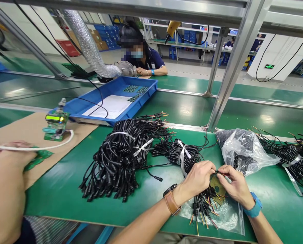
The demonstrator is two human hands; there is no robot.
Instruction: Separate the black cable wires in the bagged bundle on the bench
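Note:
My left hand (197,175), with a brown watch strap on its wrist, is closed in a pinch on the end of a thin black cable (217,171). Fingertips of my right hand (236,187), which wears a blue wristband, pinch the same cable end from the other side. Below them, several short black connector leads (199,207) with red, yellow and orange wire ends lie on a clear plastic bag (231,218). A round yellowish piece (217,189) sits just under my fingers. Behind my left hand is a tied coil of black cable (182,153).
A large bundle of black cables (121,152) lies left. Farther right are a filled plastic bag (243,149) and another cable bundle (294,161). A blue tray (141,101) and a metal post (233,67) stand behind. A co-worker's hand (11,152) touches a green board at left.

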